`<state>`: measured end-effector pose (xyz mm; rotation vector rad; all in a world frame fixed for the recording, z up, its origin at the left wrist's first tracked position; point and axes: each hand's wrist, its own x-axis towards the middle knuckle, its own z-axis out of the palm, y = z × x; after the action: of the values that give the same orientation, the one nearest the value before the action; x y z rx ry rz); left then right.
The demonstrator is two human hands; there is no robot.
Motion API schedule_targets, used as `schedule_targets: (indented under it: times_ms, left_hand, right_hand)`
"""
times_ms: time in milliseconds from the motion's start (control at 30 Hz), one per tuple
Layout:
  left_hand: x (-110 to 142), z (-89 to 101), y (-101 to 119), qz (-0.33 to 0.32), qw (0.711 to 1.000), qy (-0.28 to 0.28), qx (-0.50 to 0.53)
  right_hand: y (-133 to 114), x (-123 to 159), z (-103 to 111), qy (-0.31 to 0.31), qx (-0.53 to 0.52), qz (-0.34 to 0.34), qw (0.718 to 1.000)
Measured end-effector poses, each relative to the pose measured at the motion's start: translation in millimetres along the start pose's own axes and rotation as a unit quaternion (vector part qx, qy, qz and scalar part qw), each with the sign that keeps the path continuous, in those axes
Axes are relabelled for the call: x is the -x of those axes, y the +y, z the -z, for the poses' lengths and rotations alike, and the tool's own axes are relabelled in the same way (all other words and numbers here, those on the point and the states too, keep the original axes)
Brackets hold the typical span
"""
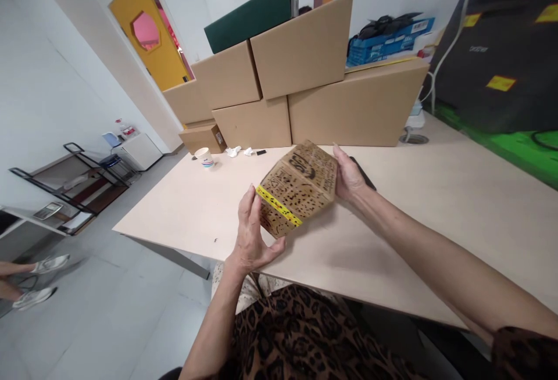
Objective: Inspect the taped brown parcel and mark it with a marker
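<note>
Between my hands, tilted above the table (pixel 174 208), is a small brown cardboard box (pixel 300 185) with black printed marks and a yellow strip near its left end. My left hand (pixel 253 235) grips its lower left end, thumb in front and fingers along the far side. At the right end my right hand (pixel 349 175) holds it, with the fingers mostly hidden behind the box. A dark flat object (pixel 364 174), perhaps a phone, lies on the table just beyond my right wrist.
Large cardboard boxes (pixel 344 113) are stacked along the table's back, topped by a dark green box (pixel 250 17) and a blue basket (pixel 383 43). A paper cup (pixel 204 158) and crumpled tissues (pixel 233 151) stand before them. A black case (pixel 505 49) is at right; a person's shoes (pixel 37 297) show at left.
</note>
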<state>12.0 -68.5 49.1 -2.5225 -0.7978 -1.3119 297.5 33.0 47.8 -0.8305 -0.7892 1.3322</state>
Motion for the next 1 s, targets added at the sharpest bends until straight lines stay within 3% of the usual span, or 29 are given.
schedule_targets:
  times_ms: [67,167,267,367,533,667,767,833,867,933,1000]
  left_hand:
    - [-2.3,0.8,0.1,-0.005,1.0,-0.011,-0.019]
    - [0.3,-5.5,-0.5,0.065,0.997,-0.009,-0.049]
    - [6.4,-14.7,2.3,0.102,0.991,-0.007,-0.081]
    - [14.3,-21.0,6.8,0.078,0.992,-0.019,-0.101]
    - [28.2,-19.7,1.1,0.047,0.991,-0.039,-0.118]
    - [37.0,-15.8,-8.7,0.039,0.993,-0.092,-0.069]
    - [40.8,-17.4,-8.3,0.104,0.992,-0.06,0.023]
    - [38.7,-19.7,-4.0,0.227,0.969,0.007,0.092]
    - [35.4,-20.9,-1.3,0.295,0.944,0.043,0.138]
    - [24.2,-22.7,3.8,0.404,0.871,0.092,0.262]
    - [8.9,-24.0,5.8,0.452,0.783,0.101,0.415]
  right_hand:
    - [1.1,-0.7,0.5,0.017,-0.025,-0.029,0.999]
    - [4.4,1.8,-1.4,0.029,-0.037,-0.074,0.996]
    - [5.0,6.3,-4.6,0.024,-0.04,-0.075,0.996]
    - [-1.0,10.3,-4.5,0.031,-0.024,-0.089,0.995]
    - [-17.0,15.2,-0.5,0.036,0.088,-0.154,0.983]
    - [-19.5,17.5,-6.2,0.053,0.115,-0.171,0.977]
    - [-14.3,17.6,-14.3,0.082,0.087,-0.141,0.983]
    - [-9.9,18.3,-20.7,0.088,0.061,-0.058,0.993]
    - [-7.9,19.2,-24.2,0.089,0.046,-0.007,0.995]
    - [-5.0,22.8,-31.4,0.092,0.012,0.093,0.991]
    - [-4.7,28.4,-37.7,0.094,-0.017,0.172,0.98]
